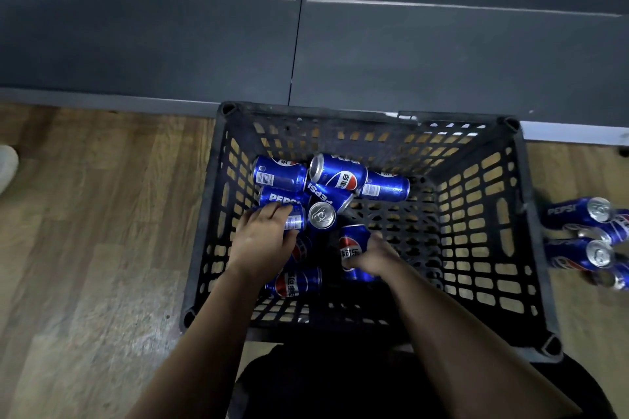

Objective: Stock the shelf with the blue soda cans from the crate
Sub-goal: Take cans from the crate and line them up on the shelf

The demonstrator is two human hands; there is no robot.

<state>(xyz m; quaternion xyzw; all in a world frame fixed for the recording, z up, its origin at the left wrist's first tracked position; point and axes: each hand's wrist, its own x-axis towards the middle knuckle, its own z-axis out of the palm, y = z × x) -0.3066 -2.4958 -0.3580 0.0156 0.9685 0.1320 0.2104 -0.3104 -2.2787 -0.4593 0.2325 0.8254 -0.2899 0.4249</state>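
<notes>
A black slotted crate (510,214) stands on the floor against the dark shelf (442,61). Several blue soda cans lie jumbled in its left half, one standing upright (321,216). My left hand (262,241) reaches down at the left and wraps a lying blue can (295,219). My right hand (372,257) grips another blue can (352,248) near the crate's middle. The shelf board behind the crate carries nothing.
More blue cans (589,241) lie in a heap on the wooden floor (85,231) to the right of the crate. A white shoe tip (6,167) shows at the far left edge. A dark trouser leg fills the bottom centre.
</notes>
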